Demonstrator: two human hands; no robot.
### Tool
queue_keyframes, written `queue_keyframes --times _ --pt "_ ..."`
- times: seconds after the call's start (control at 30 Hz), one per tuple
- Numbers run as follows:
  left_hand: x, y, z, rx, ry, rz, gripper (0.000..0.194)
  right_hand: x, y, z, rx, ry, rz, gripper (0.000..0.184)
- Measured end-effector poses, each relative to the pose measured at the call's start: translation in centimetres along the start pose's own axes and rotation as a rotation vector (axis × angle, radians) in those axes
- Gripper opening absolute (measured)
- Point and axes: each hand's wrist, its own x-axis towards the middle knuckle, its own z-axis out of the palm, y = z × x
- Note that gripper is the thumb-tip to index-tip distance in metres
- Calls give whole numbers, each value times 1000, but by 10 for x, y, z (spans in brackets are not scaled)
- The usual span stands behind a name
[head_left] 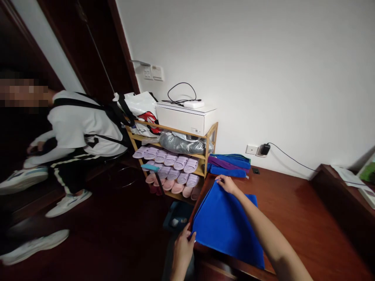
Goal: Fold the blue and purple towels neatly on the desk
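Note:
A blue cloth (225, 222) lies spread on the reddish-brown wooden table (307, 218), with one corner hanging over the front edge. My left hand (183, 244) pinches its near left corner between thumb and fingers. At the far left corner, my right hand (227, 183) grips the cloth's edge, the forearm crossing over the cloth. Just beyond my right hand, folded blue cloths (230, 160) and a purple cloth (219, 164) lie against the wall.
A wooden shoe rack (206, 156) holds rows of lilac and pink slippers, with a white box (181, 117) on top. Below my left hand's side stands a dark bin (177, 214). A person (84, 121) sits bent forward at left. A plugged-in black adapter (265, 149) trails a cable.

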Motion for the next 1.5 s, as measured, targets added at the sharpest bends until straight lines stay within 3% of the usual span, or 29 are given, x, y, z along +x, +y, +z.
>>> queue_keyframes --times 0.1,0.2,0.3,0.47,0.57,0.73,0.93,1.0,1.1,1.2,1.3,1.4,1.5 --pt "3 15 6 53 4 90 27 -30 -9 -45 38 43 -55 25" --pt "6 34 6 -85 -1 194 45 -62 -20 -89 74 89 -93 27" --pt "13 61 -7 -271 -4 230 61 -99 -32 -135 117 179 -126 32" --pt "33 133 -51 -436 -122 317 58 -174 -54 -212 193 324 -97 39" --pt "41 182 -73 -501 -187 405 53 -225 -70 -246 211 400 -78 43" --pt "35 252 -74 -693 -280 403 51 -294 -92 -277 185 497 -98 42" --pt "41 288 -40 -819 -333 438 45 -338 -82 -283 196 679 -50 38" --pt "54 292 -19 -801 -367 418 45 -340 -62 -281 209 712 -5 38" --pt "78 291 28 -666 -411 391 51 -326 -11 -269 228 715 87 43" --pt "96 276 83 -502 -432 353 58 -299 52 -238 202 683 272 43" --pt "105 251 133 -355 -416 310 56 -274 107 -196 150 667 442 31" --pt "112 224 170 -205 -362 282 48 -258 145 -158 110 659 515 21" --pt "124 205 195 -79 -312 285 37 -249 173 -138 69 654 556 20"
